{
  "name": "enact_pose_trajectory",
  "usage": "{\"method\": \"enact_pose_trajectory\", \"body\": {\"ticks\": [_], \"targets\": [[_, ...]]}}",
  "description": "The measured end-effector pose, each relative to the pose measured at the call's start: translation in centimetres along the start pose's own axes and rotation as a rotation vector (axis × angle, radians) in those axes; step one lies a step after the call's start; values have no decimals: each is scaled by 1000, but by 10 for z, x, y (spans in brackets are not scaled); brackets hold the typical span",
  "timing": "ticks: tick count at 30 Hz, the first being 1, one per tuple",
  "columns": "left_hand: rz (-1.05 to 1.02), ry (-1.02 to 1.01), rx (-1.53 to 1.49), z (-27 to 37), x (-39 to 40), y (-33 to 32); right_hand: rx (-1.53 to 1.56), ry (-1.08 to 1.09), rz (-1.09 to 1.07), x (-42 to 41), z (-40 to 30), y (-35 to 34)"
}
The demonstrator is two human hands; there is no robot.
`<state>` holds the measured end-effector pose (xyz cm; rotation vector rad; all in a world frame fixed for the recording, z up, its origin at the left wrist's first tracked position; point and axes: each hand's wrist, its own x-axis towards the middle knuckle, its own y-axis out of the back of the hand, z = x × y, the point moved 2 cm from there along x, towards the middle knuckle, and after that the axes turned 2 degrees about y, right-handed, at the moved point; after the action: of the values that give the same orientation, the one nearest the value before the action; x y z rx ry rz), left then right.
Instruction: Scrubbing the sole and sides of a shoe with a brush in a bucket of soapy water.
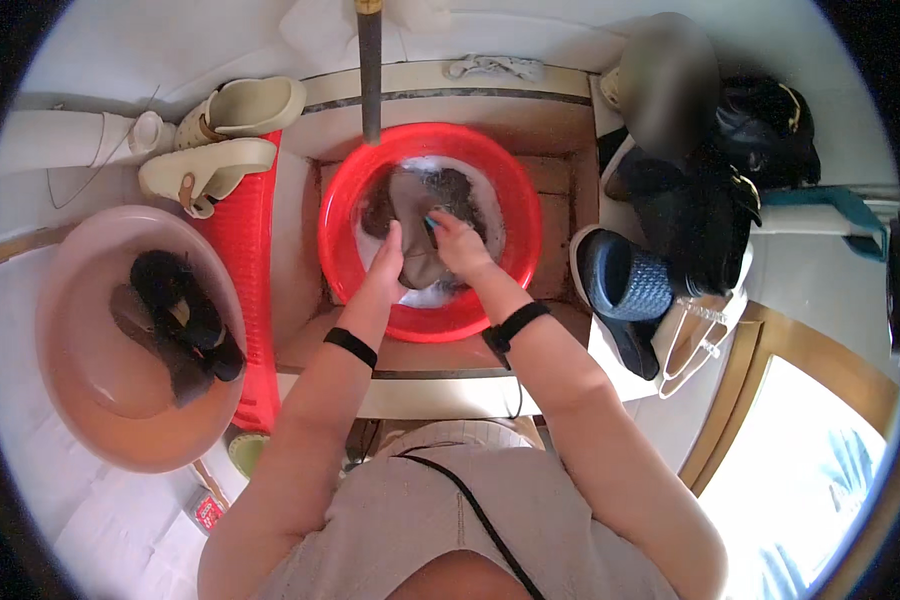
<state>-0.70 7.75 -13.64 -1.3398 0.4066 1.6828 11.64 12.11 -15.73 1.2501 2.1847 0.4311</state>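
In front of me, a red plastic basin point(429, 328) stands inside a square tiled sink point(298, 225), with sudsy water and dark, submerged shapes in it. Over the water, my left hand point(387, 264) grips the left edge of a wet grey-brown insole point(412, 196), or a flat shoe part of that shape. My right hand point(459, 246) is on the insole's right side, its fingers closed around a small teal-edged thing point(430, 222). Most of that thing is hidden by the fingers, and I cannot tell whether it is a brush.
A dark pipe point(371, 75) hangs over the basin's back rim. At left are cream clogs point(251, 105), a red ridged washboard point(251, 300) and a pinkish tub point(90, 360) holding dark footwear. Blue slippers point(607, 274), white shoes point(701, 341) and black bags point(765, 135) crowd the right ledge.
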Motion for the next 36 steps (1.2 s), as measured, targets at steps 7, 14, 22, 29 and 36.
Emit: {"method": "enact_pose_trajectory", "body": {"ticks": [7, 14, 22, 29, 36], "targets": [[-138, 39, -187, -7, 12, 44, 161, -10, -339, -63, -12, 26], [-77, 130, -200, -17, 7, 14, 129, 120, -139, -36, -2, 1], [-127, 115, -104, -42, 30, 19, -10, 5, -124, -23, 1, 20], [-206, -22, -199, -22, 25, 51, 94, -5, -281, -64, -7, 22], [-124, -44, -158, -25, 26, 35, 118, 297, -58, -45, 6, -6]]}}
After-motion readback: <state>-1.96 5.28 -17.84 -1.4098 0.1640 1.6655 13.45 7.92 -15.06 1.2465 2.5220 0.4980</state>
